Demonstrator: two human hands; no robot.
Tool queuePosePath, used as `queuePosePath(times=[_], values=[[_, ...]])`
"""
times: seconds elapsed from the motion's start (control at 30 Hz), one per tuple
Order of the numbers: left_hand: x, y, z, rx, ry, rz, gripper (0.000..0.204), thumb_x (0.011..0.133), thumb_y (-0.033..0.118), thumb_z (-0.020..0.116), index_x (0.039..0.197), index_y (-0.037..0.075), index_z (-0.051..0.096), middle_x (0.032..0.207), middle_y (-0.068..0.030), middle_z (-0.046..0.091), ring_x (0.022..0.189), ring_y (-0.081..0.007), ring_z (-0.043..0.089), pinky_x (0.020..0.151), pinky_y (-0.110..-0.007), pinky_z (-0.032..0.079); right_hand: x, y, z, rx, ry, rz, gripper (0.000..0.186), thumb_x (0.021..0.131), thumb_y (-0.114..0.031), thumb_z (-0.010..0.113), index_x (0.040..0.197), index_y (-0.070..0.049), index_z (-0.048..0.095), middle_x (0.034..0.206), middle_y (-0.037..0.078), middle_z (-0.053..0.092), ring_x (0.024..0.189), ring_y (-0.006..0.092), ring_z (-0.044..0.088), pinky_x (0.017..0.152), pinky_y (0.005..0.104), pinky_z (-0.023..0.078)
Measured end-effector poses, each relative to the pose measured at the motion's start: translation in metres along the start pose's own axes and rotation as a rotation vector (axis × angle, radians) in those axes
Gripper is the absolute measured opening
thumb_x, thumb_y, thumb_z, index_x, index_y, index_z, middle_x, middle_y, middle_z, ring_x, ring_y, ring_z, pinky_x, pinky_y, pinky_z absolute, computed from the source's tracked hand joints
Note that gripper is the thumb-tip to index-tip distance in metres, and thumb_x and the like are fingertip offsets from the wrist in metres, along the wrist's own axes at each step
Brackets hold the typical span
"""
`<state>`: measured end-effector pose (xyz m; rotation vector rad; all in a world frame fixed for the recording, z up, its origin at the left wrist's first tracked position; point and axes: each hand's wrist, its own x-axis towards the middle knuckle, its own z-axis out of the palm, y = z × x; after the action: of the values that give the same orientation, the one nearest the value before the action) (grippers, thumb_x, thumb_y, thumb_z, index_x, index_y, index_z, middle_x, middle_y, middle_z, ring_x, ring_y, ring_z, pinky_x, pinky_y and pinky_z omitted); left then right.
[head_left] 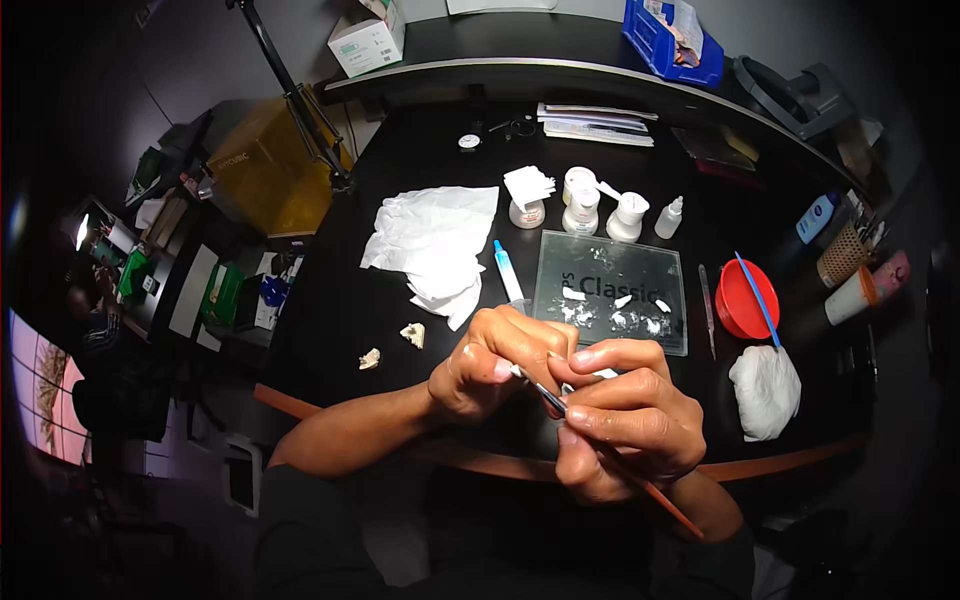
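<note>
My left hand (490,362) is closed, thumb and forefinger pinching a small white piece (517,370) whose exact shape is too small to make out. My right hand (632,415) grips a thin brush (648,487) with a reddish-brown handle and a dark metal collar. The brush's tip end reaches the white piece at my left thumb. Both hands meet above the table's near edge. Just beyond them lies a glass mixing slab (655,268) with white powder and paste heaps on it. Two cream-coloured dental model pieces (412,335) lie to the left.
Crumpled white tissue (432,240) and a blue-and-white tube (503,265) lie left of the slab. Several white jars (581,215) and a dropper bottle (669,217) stand behind it. Right are a red bowl (735,310), a blue stick (757,290) and a white cloth wad (765,395).
</note>
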<state>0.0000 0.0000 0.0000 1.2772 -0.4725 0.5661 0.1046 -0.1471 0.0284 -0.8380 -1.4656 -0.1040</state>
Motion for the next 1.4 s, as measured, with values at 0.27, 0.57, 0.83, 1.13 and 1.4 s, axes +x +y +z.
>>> queuePosePath(times=[0.27, 0.57, 0.83, 1.13, 1.4], values=[[0.000, -0.001, -0.001, 0.003, 0.001, 0.012, 0.054, 0.081, 0.036, 0.048, 0.078, -0.012, 0.073, 0.072, -0.0229, 0.066, 0.071, -0.0280, 0.054, 0.071, -0.038, 0.044, 0.002, -0.005, 0.001, -0.032, 0.016, 0.010, 0.031, 0.067, 0.010, 0.074, 0.094, -0.003, 0.070, 0.086, 0.010, 0.071, 0.096, 0.0319, 0.070, 0.081, 0.0367, 0.059], [0.001, 0.002, 0.005, 0.016, 0.059, -0.041, 0.058, 0.081, 0.042, 0.051, 0.071, -0.010, 0.073, 0.062, -0.0189, 0.061, 0.067, -0.0257, 0.049, 0.068, -0.038, 0.039, 0.000, -0.007, 0.000, -0.045, 0.014, 0.036, 0.030, 0.065, 0.010, 0.077, 0.091, -0.003, 0.072, 0.088, 0.008, 0.072, 0.096, 0.0301, 0.071, 0.079, 0.0361, 0.059], [0.001, 0.005, 0.002, 0.032, 0.062, -0.026, 0.058, 0.082, 0.043, 0.051, 0.071, -0.010, 0.073, 0.063, -0.0197, 0.061, 0.066, -0.0265, 0.050, 0.067, -0.039, 0.039, 0.001, -0.004, 0.004, -0.050, 0.009, 0.037, 0.029, 0.066, 0.010, 0.078, 0.091, -0.004, 0.072, 0.088, 0.008, 0.071, 0.097, 0.0299, 0.071, 0.080, 0.0377, 0.060], [0.000, 0.002, 0.002, 0.023, 0.016, -0.058, 0.055, 0.077, 0.037, 0.049, 0.076, -0.013, 0.074, 0.072, -0.0240, 0.067, 0.070, -0.0276, 0.051, 0.068, -0.040, 0.040, 0.001, -0.005, -0.004, 0.063, 0.048, 0.095, 0.025, 0.070, 0.010, 0.076, 0.092, -0.002, 0.070, 0.086, 0.010, 0.070, 0.098, 0.0321, 0.070, 0.083, 0.0394, 0.060], [0.002, 0.011, -0.008, 0.157, 0.017, 0.007, 0.058, 0.083, 0.041, 0.043, 0.071, -0.007, 0.073, 0.062, -0.0149, 0.061, 0.061, -0.0215, 0.048, 0.062, -0.035, 0.038, -0.004, 0.006, -0.060, 0.026, 0.242, 0.352, 0.017, 0.081, 0.006, 0.063, 0.097, 0.001, 0.063, 0.093, 0.013, 0.066, 0.078, 0.0197, 0.066, 0.070, 0.0291, 0.058]])
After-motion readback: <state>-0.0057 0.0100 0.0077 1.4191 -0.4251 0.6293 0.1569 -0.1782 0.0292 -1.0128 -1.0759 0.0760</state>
